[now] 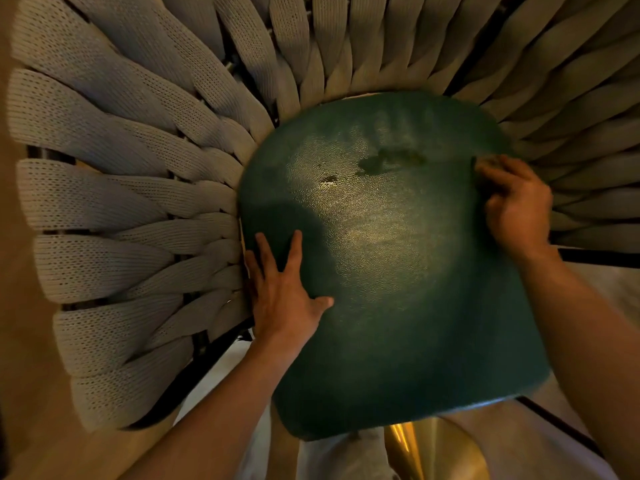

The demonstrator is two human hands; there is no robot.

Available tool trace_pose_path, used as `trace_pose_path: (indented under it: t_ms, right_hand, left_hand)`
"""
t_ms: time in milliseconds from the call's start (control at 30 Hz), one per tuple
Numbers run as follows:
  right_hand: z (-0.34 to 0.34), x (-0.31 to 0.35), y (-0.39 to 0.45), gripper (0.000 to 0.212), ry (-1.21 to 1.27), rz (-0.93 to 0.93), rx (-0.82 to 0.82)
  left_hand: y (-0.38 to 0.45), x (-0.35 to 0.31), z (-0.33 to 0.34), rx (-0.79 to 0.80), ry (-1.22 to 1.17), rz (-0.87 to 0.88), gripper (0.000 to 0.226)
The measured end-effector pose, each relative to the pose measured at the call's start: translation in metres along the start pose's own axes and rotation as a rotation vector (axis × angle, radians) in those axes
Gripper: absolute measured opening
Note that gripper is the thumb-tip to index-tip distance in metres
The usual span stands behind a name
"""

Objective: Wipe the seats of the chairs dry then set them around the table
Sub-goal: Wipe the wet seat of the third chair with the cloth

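Lighting is dim and warm. A soft sheen lies across the middle of the green seat (398,258); its near edge and corners fall dark. A shadow sits beside the left hand (284,289). The right hand (516,202) is motion-blurred. Woven straps (121,188) bow strongly toward the frame edges.

Seat in the middle, woven back wrapped around it.

The seat (381,265) lay centre, the woven straps (131,188) fanning round its left, far and right sides. The left hand (284,289) lay flat on the seat's left edge, touching the straps; the right hand (512,202) sat at the right edge. A wet patch (388,162) lay on the seat towards the back, between the hands.
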State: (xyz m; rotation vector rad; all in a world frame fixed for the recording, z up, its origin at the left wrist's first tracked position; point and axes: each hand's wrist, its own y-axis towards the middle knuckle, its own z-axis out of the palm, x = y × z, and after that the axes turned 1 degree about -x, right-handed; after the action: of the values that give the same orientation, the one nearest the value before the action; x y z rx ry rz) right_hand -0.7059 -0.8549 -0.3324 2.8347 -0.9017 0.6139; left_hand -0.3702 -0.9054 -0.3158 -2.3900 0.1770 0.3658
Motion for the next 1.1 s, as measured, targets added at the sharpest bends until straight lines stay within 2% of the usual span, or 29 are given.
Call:
trace_pose_path:
  t_ms: [167,233,433,533,633,733,833,900,1100]
  right_hand:
    - [0.012,0.0,0.011,0.052,0.073,0.311,-0.159]
    - [0.021,0.02,0.007,0.052,0.098,0.325,-0.173]
    - [0.062,0.116,-0.023,0.053,0.173,-0.086,0.003]
    - [0.086,0.171,-0.042,0.056,0.247,-0.255,0.146]
    - [0.115,0.218,-0.054,0.046,0.303,-0.417,0.314]
    - [0.135,0.244,-0.057,0.033,0.279,-0.498,0.421]
    - [0.127,0.234,-0.046,0.029,0.2,-0.607,0.395]
    - [0.113,0.216,-0.034,0.037,0.14,-0.642,0.345]
    - [0.065,0.131,-0.001,0.046,0.044,-0.494,0.24]
  left_hand:
    - [-0.001,-0.001,0.003,-0.012,0.029,0.005,0.116]
    - [-0.001,-0.003,0.003,-0.021,0.047,0.002,0.116]
    - [0.0,-0.002,0.005,-0.048,0.074,0.001,0.117]
    - [-0.001,-0.001,0.006,-0.057,0.092,-0.003,0.115]
    - [0.003,0.006,0.012,-0.068,0.14,0.02,0.099]
    - [0.006,0.009,0.016,-0.057,0.19,-0.001,0.095]
    - [0.002,0.001,0.009,-0.021,0.139,-0.003,0.094]
    - [0.0,-0.006,0.001,-0.045,0.062,-0.012,0.1]
    - [0.015,-0.017,-0.018,-0.116,-0.052,0.001,0.1]
